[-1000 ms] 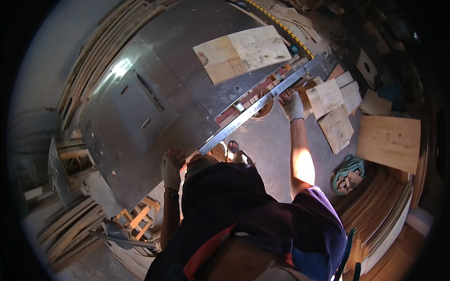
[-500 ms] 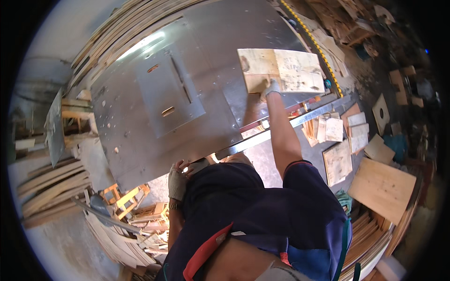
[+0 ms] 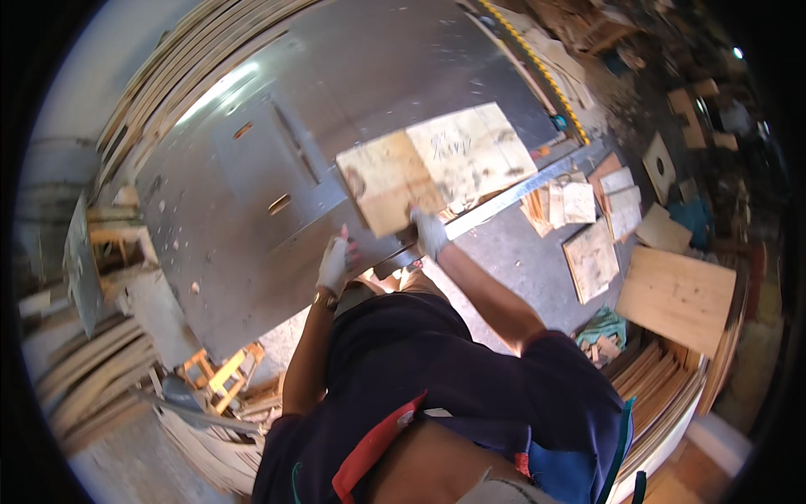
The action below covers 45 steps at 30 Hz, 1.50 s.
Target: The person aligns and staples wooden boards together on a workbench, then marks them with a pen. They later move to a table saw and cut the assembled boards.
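A pale wooden board [image 3: 474,151], made of joined pieces with dark handwriting on it, lies slantwise over the metal table [image 3: 252,286]. My right hand [image 3: 430,233], in a whitish glove, grips the board's near edge, its thumb on top; the fingers underneath are hidden. My left hand [image 3: 334,265], gloved with bare fingertips, hovers by the table's near edge, left of the board and apart from it. Its fingers are spread a little and hold nothing. Left of the board, a plate [image 3: 252,172] with a long narrow slot and two oval holes is set into the tabletop.
Long wooden strips [image 3: 197,63] line the table's far left edge. A metal rail [image 3: 495,199] runs along the near right side. Beyond it, wood offcuts [image 3: 578,202] and a square board [image 3: 590,260] lie on the floor. A large panel [image 3: 678,296] tops a stack at the right.
My right hand has drawn the board left and nearer, turning it aslant. My left hand has risen from beside my body toward the table's edge.
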Each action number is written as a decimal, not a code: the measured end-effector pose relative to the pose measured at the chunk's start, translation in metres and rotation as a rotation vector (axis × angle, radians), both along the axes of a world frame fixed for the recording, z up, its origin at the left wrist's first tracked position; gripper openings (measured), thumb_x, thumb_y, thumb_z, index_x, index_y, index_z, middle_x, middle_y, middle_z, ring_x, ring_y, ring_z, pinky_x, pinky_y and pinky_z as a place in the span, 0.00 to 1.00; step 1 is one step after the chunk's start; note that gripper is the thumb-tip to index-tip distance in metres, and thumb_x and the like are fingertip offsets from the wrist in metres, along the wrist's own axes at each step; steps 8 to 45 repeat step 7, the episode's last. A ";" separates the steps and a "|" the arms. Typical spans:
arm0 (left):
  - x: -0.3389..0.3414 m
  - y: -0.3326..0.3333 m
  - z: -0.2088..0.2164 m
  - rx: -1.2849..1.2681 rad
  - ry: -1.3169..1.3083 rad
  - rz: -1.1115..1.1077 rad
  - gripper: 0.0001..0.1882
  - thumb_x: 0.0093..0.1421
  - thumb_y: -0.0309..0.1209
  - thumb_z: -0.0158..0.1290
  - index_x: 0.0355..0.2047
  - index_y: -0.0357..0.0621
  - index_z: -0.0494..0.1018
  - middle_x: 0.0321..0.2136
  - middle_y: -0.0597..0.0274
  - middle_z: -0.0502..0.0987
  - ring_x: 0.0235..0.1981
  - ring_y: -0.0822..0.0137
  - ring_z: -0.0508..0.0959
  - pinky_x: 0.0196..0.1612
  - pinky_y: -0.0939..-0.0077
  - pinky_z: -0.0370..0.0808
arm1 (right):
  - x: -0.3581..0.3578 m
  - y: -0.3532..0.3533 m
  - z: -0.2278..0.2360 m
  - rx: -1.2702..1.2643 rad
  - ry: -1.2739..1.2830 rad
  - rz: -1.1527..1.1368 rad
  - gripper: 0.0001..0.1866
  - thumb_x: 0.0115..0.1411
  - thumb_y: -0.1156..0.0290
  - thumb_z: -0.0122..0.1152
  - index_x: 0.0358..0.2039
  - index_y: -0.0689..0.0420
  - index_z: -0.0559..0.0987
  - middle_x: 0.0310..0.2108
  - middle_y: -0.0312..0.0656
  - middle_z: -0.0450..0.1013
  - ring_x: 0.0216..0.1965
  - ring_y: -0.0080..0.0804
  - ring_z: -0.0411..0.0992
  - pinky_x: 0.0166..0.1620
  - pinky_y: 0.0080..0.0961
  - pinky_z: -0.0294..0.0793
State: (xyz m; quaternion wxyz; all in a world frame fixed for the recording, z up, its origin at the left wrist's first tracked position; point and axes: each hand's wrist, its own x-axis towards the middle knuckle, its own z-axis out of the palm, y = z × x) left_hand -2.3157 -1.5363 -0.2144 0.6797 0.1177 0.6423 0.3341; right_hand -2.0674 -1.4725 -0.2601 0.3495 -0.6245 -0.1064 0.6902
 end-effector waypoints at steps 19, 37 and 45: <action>-0.068 -0.079 -0.042 -0.084 0.644 0.345 0.23 0.67 0.42 0.51 0.52 0.35 0.78 0.42 0.56 0.81 0.41 0.74 0.77 0.43 0.73 0.74 | 0.000 -0.106 0.050 0.104 0.096 0.956 0.15 0.68 0.58 0.61 0.35 0.58 0.77 0.26 0.32 0.72 0.23 0.23 0.65 0.25 0.24 0.67; -0.068 -0.079 -0.042 -0.084 0.644 0.345 0.23 0.67 0.42 0.51 0.52 0.35 0.78 0.42 0.56 0.81 0.41 0.74 0.77 0.43 0.73 0.74 | 0.000 -0.106 0.050 0.104 0.096 0.956 0.15 0.68 0.58 0.61 0.35 0.58 0.77 0.26 0.32 0.72 0.23 0.23 0.65 0.25 0.24 0.67; -0.068 -0.079 -0.042 -0.084 0.644 0.345 0.23 0.67 0.42 0.51 0.52 0.35 0.78 0.42 0.56 0.81 0.41 0.74 0.77 0.43 0.73 0.74 | 0.000 -0.106 0.050 0.104 0.096 0.956 0.15 0.68 0.58 0.61 0.35 0.58 0.77 0.26 0.32 0.72 0.23 0.23 0.65 0.25 0.24 0.67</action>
